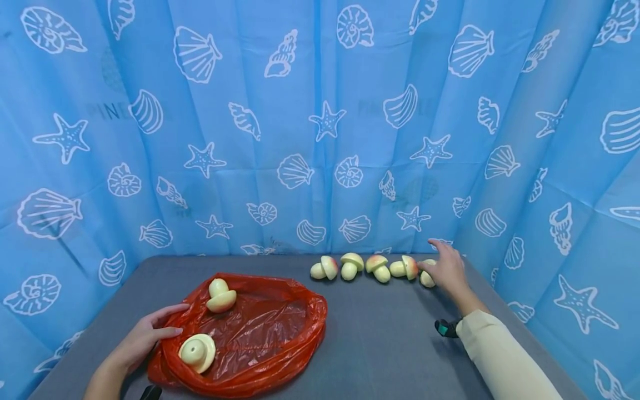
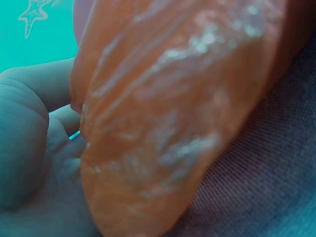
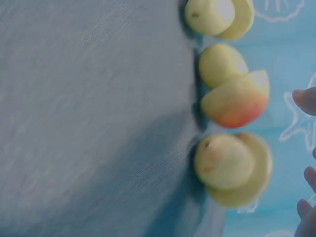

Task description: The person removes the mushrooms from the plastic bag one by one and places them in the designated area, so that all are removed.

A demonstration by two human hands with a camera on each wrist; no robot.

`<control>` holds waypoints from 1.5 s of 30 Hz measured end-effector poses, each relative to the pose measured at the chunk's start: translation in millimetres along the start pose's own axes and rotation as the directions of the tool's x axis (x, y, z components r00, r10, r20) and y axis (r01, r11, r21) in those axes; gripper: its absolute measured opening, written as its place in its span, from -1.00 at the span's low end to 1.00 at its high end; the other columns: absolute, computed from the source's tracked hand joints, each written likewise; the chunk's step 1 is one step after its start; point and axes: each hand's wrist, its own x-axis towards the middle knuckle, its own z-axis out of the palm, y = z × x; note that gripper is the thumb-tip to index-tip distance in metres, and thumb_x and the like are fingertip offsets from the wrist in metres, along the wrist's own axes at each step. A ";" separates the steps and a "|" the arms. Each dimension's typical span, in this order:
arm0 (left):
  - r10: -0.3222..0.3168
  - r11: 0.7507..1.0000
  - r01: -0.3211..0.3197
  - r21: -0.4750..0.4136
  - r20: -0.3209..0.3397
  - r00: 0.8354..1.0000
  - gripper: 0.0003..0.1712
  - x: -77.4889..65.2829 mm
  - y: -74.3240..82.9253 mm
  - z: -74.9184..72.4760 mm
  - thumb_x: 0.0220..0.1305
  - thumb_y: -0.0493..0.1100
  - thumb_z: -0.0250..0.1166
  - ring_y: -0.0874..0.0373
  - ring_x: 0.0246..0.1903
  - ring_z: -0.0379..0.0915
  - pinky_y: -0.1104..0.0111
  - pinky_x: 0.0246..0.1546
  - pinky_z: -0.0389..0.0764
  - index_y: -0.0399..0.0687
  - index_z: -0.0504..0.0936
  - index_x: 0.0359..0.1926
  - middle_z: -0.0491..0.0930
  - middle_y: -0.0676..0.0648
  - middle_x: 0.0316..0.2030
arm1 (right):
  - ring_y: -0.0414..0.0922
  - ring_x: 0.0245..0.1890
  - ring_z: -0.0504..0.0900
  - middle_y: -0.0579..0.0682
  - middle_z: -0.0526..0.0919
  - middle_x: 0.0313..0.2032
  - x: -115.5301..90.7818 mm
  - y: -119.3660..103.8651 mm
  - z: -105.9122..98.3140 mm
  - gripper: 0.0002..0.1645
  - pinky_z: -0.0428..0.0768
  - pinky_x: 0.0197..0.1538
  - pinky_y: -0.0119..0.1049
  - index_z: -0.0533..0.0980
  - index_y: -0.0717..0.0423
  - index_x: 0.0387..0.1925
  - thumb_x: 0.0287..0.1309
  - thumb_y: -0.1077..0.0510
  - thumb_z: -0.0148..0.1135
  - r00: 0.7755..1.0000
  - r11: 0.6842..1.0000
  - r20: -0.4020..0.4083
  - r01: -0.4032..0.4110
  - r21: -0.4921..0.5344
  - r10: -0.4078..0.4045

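Several pale yellow toy mushrooms with reddish patches lie in a row at the table's back right. My right hand (image 1: 448, 271) is at the row's right end, partly covering the rightmost mushroom (image 1: 427, 279). In the right wrist view, its fingertips (image 3: 307, 101) are spread and apart from the nearby mushrooms (image 3: 224, 160). At front left, a red plastic bag (image 1: 272, 333) lies with its mouth wide. One mushroom (image 1: 221, 297) rests at its back left, another (image 1: 197, 353) at its front left. My left hand (image 1: 145, 336) touches the bag's left rim, thumb and forefinger extended; folded plastic (image 2: 158, 118) hides part of it.
A grey cloth covers the table (image 1: 380, 339). Behind it and along the right hangs a blue curtain (image 1: 325, 139) printed with white shells and starfish. A black wrist strap (image 1: 446, 328) is at my right sleeve.
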 end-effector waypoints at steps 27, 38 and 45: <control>0.001 1.000 -0.001 -0.026 0.008 1.000 -0.26 -1.5 2.3 1.3 0.31 -0.13 0.27 -0.35 0.31 0.07 0.01 0.15 0.45 -0.31 0.24 0.40 0.12 -0.43 0.37 | 0.25 0.31 0.21 0.25 0.34 0.29 4.8 -102.8 23.6 -0.23 0.25 0.23 0.26 0.33 0.17 0.33 0.11 0.14 0.41 0.954 0.947 0.049 0.285 0.148 -0.295; -0.014 0.999 0.014 -0.036 0.009 1.000 -0.25 0.6 1.3 -0.9 0.31 -0.12 0.27 -0.36 0.32 0.04 -0.03 0.16 0.42 -0.30 0.22 0.41 0.10 -0.43 0.38 | 0.11 0.12 0.48 0.18 0.48 0.18 -12.1 -153.2 31.5 -0.29 0.54 0.04 0.03 0.40 0.18 0.27 0.08 0.19 0.43 0.892 0.859 0.036 0.424 0.288 -0.452; -0.011 0.999 0.011 -0.034 0.009 1.000 -0.26 -0.1 1.4 -0.3 0.32 -0.12 0.26 -0.36 0.31 0.07 -0.01 0.14 0.44 -0.32 0.22 0.41 0.11 -0.44 0.37 | 0.07 0.02 0.57 0.12 0.58 0.09 -22.8 -181.1 38.5 -0.45 0.57 0.01 0.01 0.48 0.17 0.18 0.15 0.19 0.38 0.855 0.803 0.078 0.445 0.397 -0.513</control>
